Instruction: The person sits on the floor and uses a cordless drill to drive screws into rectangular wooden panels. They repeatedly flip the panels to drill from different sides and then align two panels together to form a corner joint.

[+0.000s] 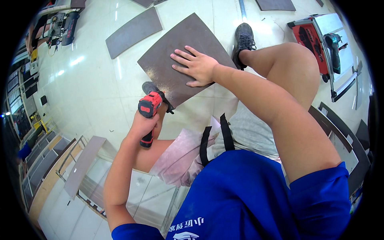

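Note:
My left hand (143, 127) is wrapped round the grip of a red and black cordless drill (150, 105). The drill's front end is close to the near left edge of a dark grey-brown board (188, 40); whether its bit touches the board cannot be made out. Pale sawdust (166, 90) lies along that edge of the board. Pressed flat on the board's face is my right hand (196, 67), fingers spread. One of my shoes (150, 87) shows behind the drill, partly hidden by it, and the other shoe (244, 40) stands beside the board's right corner.
Another grey board (134, 32) lies on the tiled floor farther off. To the right stands a red and white tool stand (314, 42) with a teal and black power tool (333, 52). A metal frame with a board (85, 166) is at the left; a dark blue machine (70, 28) sits far left.

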The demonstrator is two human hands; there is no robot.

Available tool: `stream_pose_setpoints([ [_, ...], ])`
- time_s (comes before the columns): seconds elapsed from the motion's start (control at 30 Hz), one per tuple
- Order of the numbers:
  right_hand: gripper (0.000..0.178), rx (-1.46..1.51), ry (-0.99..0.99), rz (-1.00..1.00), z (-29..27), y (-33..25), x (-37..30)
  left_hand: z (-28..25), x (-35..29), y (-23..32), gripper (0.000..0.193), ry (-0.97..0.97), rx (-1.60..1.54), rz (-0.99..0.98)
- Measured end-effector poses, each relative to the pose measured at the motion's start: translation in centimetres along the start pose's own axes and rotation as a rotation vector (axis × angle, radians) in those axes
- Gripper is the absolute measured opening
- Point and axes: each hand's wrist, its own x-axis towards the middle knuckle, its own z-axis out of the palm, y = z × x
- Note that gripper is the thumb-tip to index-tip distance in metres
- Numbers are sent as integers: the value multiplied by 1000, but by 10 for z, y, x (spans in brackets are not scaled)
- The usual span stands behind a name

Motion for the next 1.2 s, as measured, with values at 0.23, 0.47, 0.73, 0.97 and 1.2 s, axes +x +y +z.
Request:
stream_pose_setpoints([
  [0.23, 79, 8, 4, -2, -1, 1, -2, 1, -3, -3, 18, -2, -11, -8],
  [0.47, 80, -3, -10, -3, -5, 2, 0, -19, -39, 6, 20, 58, -43, 56],
  [0.73, 82, -39, -61, -3, -13, -5, 10, -51, -47, -43, 23, 488, -358, 257],
  [0.97, 83, 126, -27, 79, -6, -4, 6, -36, 11, -50, 19, 636, -803, 281],
  [1.2, 106, 683, -87, 1318, -21, 46, -40, -75, -7, -48, 24, 805, -1032, 450],
])
